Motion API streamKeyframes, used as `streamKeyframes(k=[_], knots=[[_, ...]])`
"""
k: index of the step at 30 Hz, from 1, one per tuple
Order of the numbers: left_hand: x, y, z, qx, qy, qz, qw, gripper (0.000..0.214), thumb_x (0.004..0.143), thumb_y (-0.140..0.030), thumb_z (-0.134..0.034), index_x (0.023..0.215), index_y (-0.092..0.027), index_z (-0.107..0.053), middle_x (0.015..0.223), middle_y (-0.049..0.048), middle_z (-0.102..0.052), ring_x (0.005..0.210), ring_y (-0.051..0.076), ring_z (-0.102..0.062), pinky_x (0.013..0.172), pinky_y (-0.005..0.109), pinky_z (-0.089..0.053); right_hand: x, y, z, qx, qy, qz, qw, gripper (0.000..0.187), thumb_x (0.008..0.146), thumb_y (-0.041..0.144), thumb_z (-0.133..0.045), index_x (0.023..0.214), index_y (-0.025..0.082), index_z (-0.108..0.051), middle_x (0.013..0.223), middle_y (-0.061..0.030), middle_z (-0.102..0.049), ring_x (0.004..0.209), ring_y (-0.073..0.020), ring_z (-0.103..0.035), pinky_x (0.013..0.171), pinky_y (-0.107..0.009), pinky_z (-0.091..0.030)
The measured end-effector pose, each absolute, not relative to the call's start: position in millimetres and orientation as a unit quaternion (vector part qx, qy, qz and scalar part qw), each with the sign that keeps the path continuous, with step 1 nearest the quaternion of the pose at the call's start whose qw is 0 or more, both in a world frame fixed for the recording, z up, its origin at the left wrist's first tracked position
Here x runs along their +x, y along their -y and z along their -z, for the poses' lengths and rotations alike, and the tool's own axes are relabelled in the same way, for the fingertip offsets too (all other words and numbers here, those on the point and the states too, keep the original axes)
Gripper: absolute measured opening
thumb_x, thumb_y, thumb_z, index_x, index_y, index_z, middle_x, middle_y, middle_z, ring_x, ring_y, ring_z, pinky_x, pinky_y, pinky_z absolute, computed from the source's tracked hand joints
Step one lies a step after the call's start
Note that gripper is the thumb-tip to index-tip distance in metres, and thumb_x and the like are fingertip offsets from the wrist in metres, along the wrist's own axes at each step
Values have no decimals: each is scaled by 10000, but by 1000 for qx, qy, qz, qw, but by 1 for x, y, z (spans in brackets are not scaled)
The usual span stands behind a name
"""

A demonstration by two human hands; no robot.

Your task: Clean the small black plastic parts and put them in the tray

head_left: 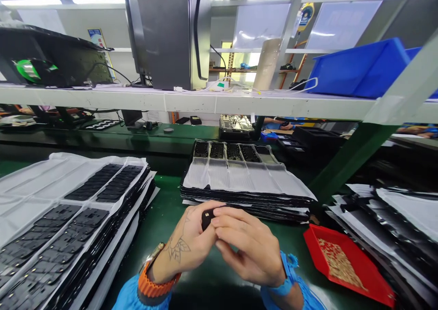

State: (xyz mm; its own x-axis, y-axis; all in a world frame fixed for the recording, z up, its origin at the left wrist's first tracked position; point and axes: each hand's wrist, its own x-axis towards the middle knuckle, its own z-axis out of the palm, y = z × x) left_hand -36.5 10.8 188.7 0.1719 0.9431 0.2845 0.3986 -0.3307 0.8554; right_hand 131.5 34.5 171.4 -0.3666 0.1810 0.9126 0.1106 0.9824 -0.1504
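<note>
My left hand (191, 241) is closed around a small black plastic part (207, 219), held up above the green bench. A tiny pale metallic piece shows on the part's face. My right hand (249, 241) meets it from the other side, its fingertips pressed together at the part's edge; whatever they pinch is hidden. Right of my hands lies a red tray (371, 280) holding many small brass-coloured pieces (338, 262). To the left, flat black parts (65, 241) lie in rows in a white compartmented tray (37, 178) on top of a stack.
Ahead stands another tray stack (239, 175), with black parts in its far compartments. More stacked trays (407, 219) are at the right edge. Overhead runs a white shelf (191, 102) carrying a blue bin (359, 70) and a black monitor (167, 36). A slanted green post (345, 162) rises at right.
</note>
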Motion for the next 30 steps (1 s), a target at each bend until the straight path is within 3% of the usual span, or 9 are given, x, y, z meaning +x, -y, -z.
streamKeyframes(k=[7, 16, 30], knots=[[-37, -8, -177, 693, -522, -423, 261, 471, 793, -281, -512, 1199, -177, -726, 1166, 41, -744, 1065, 229, -694, 958, 364, -530, 132, -34, -172, -100, 843, -16, 528, 307, 890, 11, -588, 1174, 113, -646, 1128, -121, -732, 1148, -222, -654, 956, -373, -626], [-39, -6, -179, 715, -518, -410, 230, 460, 829, -252, -462, 1210, -154, -700, 1145, 46, -747, 1011, 221, -694, 911, 366, -516, 131, -35, -171, -101, 852, -30, 513, 322, 920, 28, -577, 1217, 134, -640, 1111, -118, -737, 1109, -231, -659, 918, -376, -636], [-38, -6, -190, 724, -465, -401, 315, 355, 806, -168, -504, 1105, -165, -696, 1061, 26, -742, 949, 176, -676, 866, 293, -493, 131, -34, -175, -95, 855, -48, 507, 307, 876, 2, -612, 1141, 153, -638, 1061, -82, -742, 1058, -213, -664, 946, -348, -613]])
